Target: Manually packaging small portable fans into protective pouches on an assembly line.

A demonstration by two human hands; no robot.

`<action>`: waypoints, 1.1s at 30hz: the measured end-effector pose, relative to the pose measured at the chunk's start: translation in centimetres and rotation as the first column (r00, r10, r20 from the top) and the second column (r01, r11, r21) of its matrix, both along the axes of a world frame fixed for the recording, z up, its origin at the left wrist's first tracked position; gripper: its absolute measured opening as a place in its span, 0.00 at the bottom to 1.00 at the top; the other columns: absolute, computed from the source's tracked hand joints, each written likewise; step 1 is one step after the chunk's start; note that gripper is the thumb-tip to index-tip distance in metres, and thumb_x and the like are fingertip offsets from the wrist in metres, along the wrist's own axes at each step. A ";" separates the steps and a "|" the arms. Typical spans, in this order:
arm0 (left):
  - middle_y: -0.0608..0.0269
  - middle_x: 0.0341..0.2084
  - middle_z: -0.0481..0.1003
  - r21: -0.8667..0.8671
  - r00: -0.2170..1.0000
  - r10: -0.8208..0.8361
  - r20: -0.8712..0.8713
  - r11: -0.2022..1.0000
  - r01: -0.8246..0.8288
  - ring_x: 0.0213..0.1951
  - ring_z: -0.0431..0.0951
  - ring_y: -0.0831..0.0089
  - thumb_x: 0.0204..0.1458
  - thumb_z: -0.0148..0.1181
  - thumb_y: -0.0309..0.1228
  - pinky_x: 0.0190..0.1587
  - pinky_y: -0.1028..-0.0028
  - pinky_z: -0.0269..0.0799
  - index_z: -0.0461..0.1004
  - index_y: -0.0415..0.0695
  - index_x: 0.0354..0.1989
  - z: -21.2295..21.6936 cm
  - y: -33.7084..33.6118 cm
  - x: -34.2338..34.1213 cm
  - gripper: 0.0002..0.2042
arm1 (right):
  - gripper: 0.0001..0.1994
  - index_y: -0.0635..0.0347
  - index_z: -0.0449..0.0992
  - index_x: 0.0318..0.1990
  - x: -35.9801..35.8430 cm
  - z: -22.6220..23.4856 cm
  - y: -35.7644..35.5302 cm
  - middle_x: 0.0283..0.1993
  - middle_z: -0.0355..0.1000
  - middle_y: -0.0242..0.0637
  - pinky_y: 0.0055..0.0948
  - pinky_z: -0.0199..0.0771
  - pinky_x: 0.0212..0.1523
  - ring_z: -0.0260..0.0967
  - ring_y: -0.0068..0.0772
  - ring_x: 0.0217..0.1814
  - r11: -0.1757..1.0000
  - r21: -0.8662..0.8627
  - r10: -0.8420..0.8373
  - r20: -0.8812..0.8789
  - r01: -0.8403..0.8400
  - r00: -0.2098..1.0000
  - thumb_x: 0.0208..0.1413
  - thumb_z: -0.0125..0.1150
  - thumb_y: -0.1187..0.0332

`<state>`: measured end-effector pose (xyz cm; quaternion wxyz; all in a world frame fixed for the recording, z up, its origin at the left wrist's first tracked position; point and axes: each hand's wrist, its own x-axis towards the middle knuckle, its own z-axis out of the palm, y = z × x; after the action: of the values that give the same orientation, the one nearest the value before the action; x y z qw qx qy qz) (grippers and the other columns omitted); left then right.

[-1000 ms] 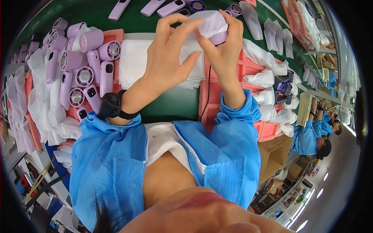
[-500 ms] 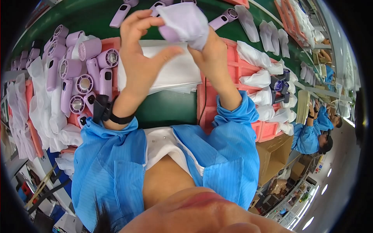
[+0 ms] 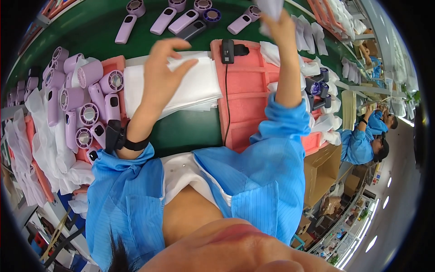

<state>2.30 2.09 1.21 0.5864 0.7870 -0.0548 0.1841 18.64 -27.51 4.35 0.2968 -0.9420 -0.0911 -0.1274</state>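
Observation:
Far out past the pink tray, my right hand (image 3: pixel 280 28) grips a handheld fan in a white bag (image 3: pixel 270 8), partly cut off by the top of the picture. My left hand (image 3: pixel 163 68) is empty, its thumb and fingers apart, over the stack of white bags (image 3: pixel 190 86). Left of that stack, several lavender handheld fans (image 3: pixel 96 96) lie piled together. More lavender fans (image 3: pixel 163 20) and a dark grey fan (image 3: pixel 191 31) lie along the green surface at the far side.
The pink divided tray (image 3: pixel 244 104) lies right of the bag stack, with a small black device (image 3: pixel 228 51) and its cable on it. White-wrapped pieces (image 3: pixel 327 122) crowd its right part. A cardboard box (image 3: pixel 321 174) stands near right; co-workers in blue (image 3: pixel 360 147) sit beyond.
My right hand has carried the bagged fan away to the far right. My left hand has come off it and stays over the bag stack. The far fans now show fully.

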 end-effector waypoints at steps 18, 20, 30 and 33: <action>0.64 0.28 0.71 0.525 0.989 -0.103 -0.104 0.839 0.143 0.34 0.72 0.62 0.42 0.65 0.30 0.37 0.66 0.68 0.77 0.47 0.25 -4.6 -3.5 -1.4 0.04 | 0.26 0.65 0.69 0.48 9.3 -7.2 1.1 0.45 0.73 0.49 0.35 0.72 0.45 0.73 0.42 0.45 0.822 -0.426 0.462 0.113 -0.377 0.880 0.38 0.65 0.65; 0.63 0.28 0.71 0.532 0.991 -0.098 -0.088 0.837 0.129 0.34 0.72 0.62 0.42 0.65 0.30 0.37 0.66 0.68 0.77 0.47 0.26 -4.8 -3.2 -1.3 0.04 | 0.33 0.63 0.65 0.55 7.8 -7.8 5.5 0.49 0.72 0.52 0.39 0.71 0.51 0.72 0.51 0.50 0.782 -0.289 0.544 -0.119 -0.553 0.831 0.37 0.66 0.66; 0.62 0.28 0.71 0.490 0.990 -0.113 -0.084 0.860 0.140 0.34 0.72 0.62 0.42 0.65 0.28 0.38 0.66 0.67 0.77 0.46 0.25 -4.7 -2.5 -1.4 0.03 | 0.30 0.61 0.71 0.48 10.2 -4.0 4.3 0.45 0.73 0.37 0.31 0.71 0.48 0.71 0.32 0.48 0.816 0.262 0.568 -0.206 -0.515 0.797 0.31 0.70 0.67; 0.62 0.27 0.70 0.463 0.985 -0.156 -0.069 0.870 0.170 0.33 0.72 0.62 0.41 0.65 0.27 0.37 0.65 0.67 0.77 0.46 0.24 -4.5 -3.1 -1.2 0.03 | 0.29 0.61 0.72 0.49 17.0 -5.7 2.3 0.44 0.74 0.36 0.29 0.70 0.51 0.72 0.35 0.47 0.842 0.525 0.050 -0.311 0.127 0.949 0.31 0.69 0.70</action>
<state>1.10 -0.99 -3.28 0.3939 0.9000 -0.1549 0.1040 35.69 -25.24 -1.39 0.5570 -0.8303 0.0157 -0.0031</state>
